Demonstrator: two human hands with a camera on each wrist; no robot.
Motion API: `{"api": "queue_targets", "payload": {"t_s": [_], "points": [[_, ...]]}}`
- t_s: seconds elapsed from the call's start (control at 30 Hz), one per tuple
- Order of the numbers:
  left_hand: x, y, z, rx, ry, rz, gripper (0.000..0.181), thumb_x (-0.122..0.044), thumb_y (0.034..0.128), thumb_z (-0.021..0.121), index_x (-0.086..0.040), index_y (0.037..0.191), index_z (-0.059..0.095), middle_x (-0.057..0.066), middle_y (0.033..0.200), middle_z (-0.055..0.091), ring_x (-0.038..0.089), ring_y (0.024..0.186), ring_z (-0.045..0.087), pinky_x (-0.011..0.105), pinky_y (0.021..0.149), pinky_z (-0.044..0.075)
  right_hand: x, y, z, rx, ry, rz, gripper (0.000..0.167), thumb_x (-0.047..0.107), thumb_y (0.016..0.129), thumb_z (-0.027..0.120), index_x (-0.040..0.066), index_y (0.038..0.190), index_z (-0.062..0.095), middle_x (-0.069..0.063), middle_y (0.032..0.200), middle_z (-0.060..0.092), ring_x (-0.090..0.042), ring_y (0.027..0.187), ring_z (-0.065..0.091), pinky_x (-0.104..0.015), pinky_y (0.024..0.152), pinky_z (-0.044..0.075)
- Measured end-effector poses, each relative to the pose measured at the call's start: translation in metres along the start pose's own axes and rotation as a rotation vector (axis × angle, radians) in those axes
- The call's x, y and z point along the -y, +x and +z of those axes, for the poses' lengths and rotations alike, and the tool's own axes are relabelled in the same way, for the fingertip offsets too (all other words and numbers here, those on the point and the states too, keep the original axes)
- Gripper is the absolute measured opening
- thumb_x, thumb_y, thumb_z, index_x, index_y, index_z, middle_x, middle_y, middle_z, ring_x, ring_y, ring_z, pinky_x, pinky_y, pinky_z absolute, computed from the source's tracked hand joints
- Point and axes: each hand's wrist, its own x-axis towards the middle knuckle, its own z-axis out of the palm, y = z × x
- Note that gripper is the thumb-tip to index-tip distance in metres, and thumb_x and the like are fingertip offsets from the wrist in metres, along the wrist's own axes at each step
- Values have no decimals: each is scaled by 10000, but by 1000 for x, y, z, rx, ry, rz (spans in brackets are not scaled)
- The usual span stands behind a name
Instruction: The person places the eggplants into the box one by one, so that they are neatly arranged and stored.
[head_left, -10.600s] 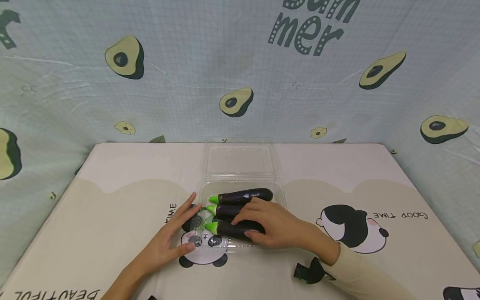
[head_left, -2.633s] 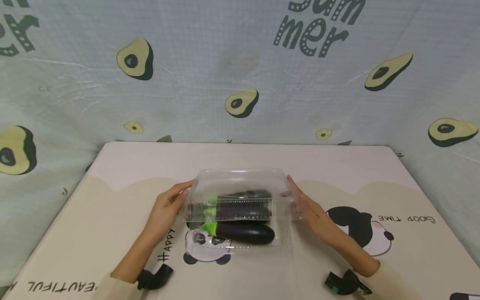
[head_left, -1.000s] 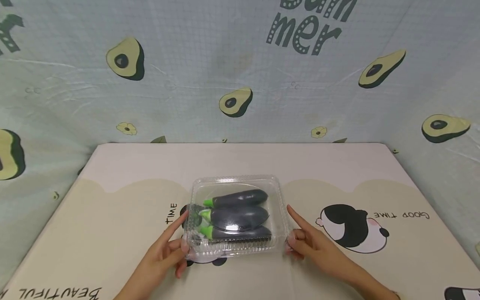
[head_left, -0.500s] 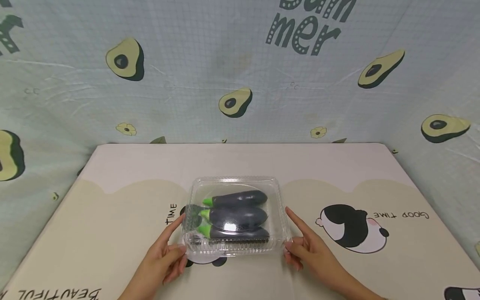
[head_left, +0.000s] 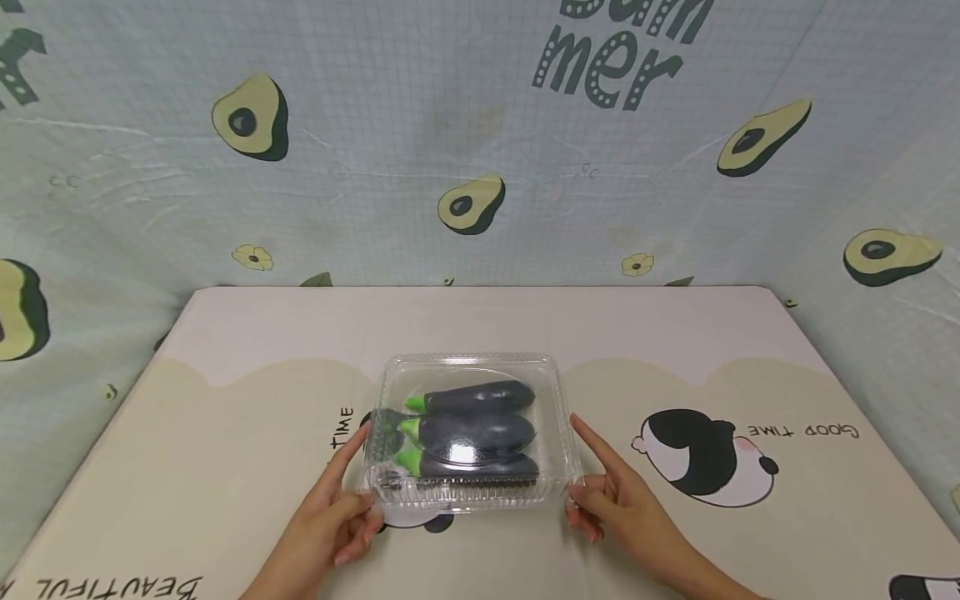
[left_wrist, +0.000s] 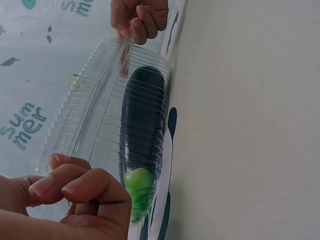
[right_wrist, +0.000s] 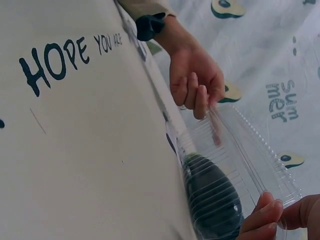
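Note:
A clear plastic clamshell container (head_left: 468, 506) rests on the table with its lid folded down. Inside lie three dark purple eggplants, the back (head_left: 476, 398), middle (head_left: 472, 435) and front (head_left: 480, 467) ones, green stem ends pointing left. My left hand (head_left: 318, 525) pinches the rim at the front left corner, its index finger along the left side. At the front right corner my right hand (head_left: 633, 512) pinches the rim in the same way. In the left wrist view, the thumb and curled fingers of the left hand (left_wrist: 87, 200) are close up at the rim.
The table (head_left: 247, 467) has a printed cover with cartoon figures and lettering. Behind it hangs a pale cloth (head_left: 360, 108) with avocado prints. A dark wrist strap (right_wrist: 149, 27) shows on the left arm in the right wrist view.
Earlier the right hand was on the eggplants in the open container. Both hands then folded the lid over and moved to the front corners. Over the last half second they have barely moved.

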Motion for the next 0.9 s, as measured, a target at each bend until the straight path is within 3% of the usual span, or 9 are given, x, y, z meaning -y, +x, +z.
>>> {"api": "queue_targets", "payload": {"t_s": [0.63, 0.9], "points": [[1, 0, -1, -10, -19, -16, 713, 28, 951, 371, -311, 1516, 97, -7, 658, 464, 50, 500, 332, 289, 405, 168, -3, -1, 3, -20, 14, -19, 721, -19, 965, 488, 144, 1543, 88, -219, 681, 553, -199, 505, 447, -349, 456, 410], [0, 0, -1, -14, -5, -28, 719, 26, 953, 373, -328, 1517, 101, -3, 657, 452, 50, 517, 341, 274, 415, 179, -2, -1, 3, -32, 6, 6, 719, -3, 968, 494, 161, 1544, 95, -207, 684, 564, -160, 513, 458, -359, 445, 387]]}}
